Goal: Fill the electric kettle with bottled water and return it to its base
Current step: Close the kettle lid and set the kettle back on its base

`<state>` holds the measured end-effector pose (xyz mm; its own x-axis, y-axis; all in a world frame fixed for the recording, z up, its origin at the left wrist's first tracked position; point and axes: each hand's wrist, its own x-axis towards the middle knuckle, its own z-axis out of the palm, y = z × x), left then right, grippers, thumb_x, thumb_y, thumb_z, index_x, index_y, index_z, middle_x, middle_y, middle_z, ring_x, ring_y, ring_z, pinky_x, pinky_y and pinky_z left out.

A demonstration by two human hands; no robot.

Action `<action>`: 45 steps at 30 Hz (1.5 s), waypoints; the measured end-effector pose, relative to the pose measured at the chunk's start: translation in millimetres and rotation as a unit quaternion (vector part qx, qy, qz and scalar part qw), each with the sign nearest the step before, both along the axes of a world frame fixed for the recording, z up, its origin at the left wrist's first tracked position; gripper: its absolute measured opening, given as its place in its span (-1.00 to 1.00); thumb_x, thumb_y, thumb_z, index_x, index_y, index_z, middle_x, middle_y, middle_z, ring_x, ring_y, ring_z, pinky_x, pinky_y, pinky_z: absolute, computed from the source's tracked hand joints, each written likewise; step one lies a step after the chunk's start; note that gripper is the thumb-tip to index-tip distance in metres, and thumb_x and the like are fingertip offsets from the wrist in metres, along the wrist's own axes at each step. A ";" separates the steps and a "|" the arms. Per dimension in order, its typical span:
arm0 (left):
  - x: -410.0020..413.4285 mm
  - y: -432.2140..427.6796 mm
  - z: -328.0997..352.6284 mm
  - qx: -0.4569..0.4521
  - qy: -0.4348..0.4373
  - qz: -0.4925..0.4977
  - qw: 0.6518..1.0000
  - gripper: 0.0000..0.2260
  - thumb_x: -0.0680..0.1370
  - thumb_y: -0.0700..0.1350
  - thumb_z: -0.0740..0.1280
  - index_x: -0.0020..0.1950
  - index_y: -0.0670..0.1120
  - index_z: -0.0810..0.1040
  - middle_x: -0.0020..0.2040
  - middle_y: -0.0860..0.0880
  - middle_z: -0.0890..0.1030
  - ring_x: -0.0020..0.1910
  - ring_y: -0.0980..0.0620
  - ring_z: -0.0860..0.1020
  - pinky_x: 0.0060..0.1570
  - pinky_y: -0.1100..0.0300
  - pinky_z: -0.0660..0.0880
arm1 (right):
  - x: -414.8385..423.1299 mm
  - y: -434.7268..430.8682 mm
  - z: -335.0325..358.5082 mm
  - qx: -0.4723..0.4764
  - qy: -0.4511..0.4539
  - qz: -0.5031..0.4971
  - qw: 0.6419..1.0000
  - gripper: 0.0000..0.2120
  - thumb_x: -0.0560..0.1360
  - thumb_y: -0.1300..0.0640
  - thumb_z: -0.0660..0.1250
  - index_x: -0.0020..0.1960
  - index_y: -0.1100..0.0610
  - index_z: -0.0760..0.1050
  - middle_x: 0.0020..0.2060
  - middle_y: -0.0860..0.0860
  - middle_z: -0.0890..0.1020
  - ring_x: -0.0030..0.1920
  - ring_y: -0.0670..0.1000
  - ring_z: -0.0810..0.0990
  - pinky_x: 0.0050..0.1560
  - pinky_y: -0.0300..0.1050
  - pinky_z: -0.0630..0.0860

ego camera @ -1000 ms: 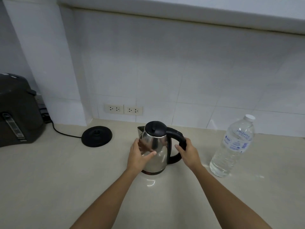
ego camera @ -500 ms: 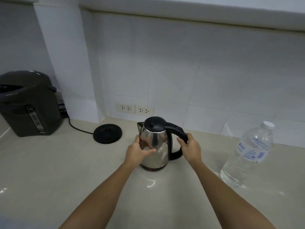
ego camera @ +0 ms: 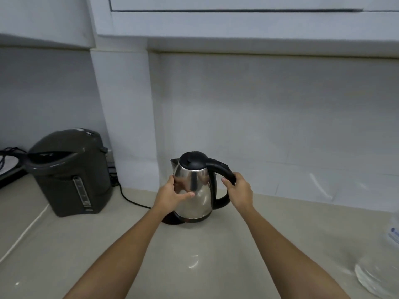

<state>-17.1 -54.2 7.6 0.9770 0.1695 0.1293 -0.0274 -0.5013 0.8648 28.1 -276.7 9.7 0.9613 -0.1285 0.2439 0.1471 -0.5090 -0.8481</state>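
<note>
Sitting in view are one steel kettle (ego camera: 195,190), one black base (ego camera: 170,219), one dark water dispenser (ego camera: 69,171), one water bottle (ego camera: 380,275), and two hands: left (ego camera: 170,196), right (ego camera: 239,190).

The kettle (ego camera: 194,192) at the centre of the frame has a polished metal body that mirrors the fingers, with a matt black plastic lid and handle. The countertop (ego camera: 64,244) looks smooth and glossy, with small light spots. At left, the thermo pot (ego camera: 69,171) is dark plastic with a soft sheen. The bottle (ego camera: 382,275) at the lower right edge is clear plastic.
</note>
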 end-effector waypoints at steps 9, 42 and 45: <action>32.3 74.8 -13.4 0.019 0.042 -0.015 0.999 -0.49 0.33 0.01 0.58 0.17 -0.06 0.45 -0.02 0.12 0.60 0.03 0.09 0.57 0.03 0.28 0.47 | 21.5 75.0 -19.1 0.008 0.029 -0.015 0.999 -0.79 0.53 -0.06 0.31 0.07 0.05 0.47 -0.16 -0.05 0.59 -0.10 0.02 0.56 -0.07 -0.12 0.44; 49.3 73.8 -30.6 0.071 0.071 -0.002 0.995 -0.38 0.41 0.02 0.52 0.33 -0.14 0.31 0.20 -0.10 0.59 0.24 -0.08 0.55 0.26 0.02 0.49 | 20.0 104.4 -36.4 -0.059 0.014 -0.035 0.998 -0.36 0.52 0.11 0.25 0.52 -0.14 0.07 0.31 0.05 0.46 0.28 0.09 0.46 0.21 -0.03 0.41; 49.4 74.0 -29.8 0.072 0.074 -0.001 0.995 -0.38 0.41 0.02 0.52 0.32 -0.15 0.30 0.21 -0.11 0.58 0.24 -0.10 0.54 0.26 0.00 0.49 | 20.8 103.7 -31.9 -0.064 0.006 -0.026 0.998 -0.36 0.52 0.12 0.25 0.51 -0.15 0.08 0.29 0.06 0.48 0.26 0.10 0.48 0.21 -0.04 0.41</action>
<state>32.3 19.8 -22.2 0.9874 0.1578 0.0075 0.0933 -0.6210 0.7782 48.8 -173.0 -22.2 0.9568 -0.1476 0.2506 0.1080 -0.6197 -0.7774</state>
